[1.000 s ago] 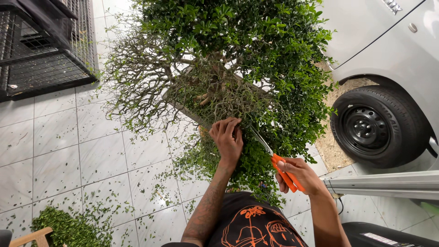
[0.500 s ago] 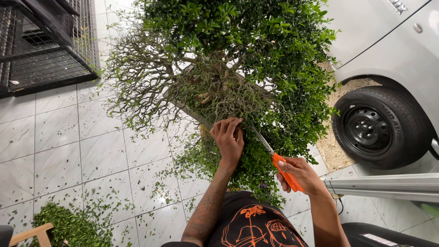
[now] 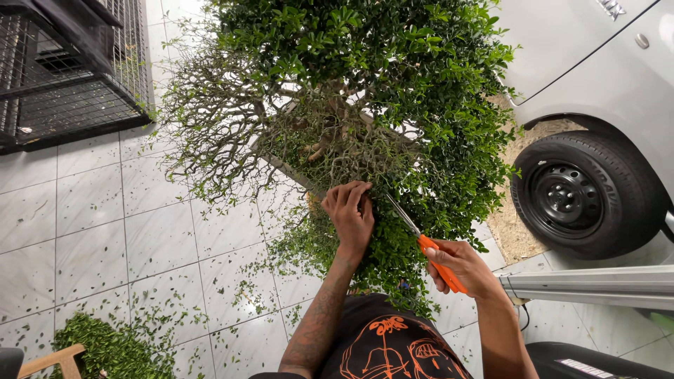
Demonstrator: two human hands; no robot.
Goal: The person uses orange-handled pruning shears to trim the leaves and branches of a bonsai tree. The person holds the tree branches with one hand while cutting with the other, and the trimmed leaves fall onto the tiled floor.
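Note:
A bushy small-leaved potted tree (image 3: 365,91) fills the middle of the view, bare twigs on its left side and dense green leaves on the right. My left hand (image 3: 349,214) presses into the foliage near the trunk, fingers curled on a tuft of twigs. My right hand (image 3: 460,267) grips orange-handled scissors (image 3: 421,242), their blades pointing up-left into the leaves just right of my left hand.
Cut leaves litter the white floor tiles (image 3: 140,238), with a green heap (image 3: 105,347) at the lower left beside a wooden piece. A black wire cage (image 3: 63,77) stands at the upper left. A silver car and its black wheel (image 3: 583,196) are close on the right.
The scissors and my right hand have shifted slightly; my left hand stays in the foliage at the same spot.

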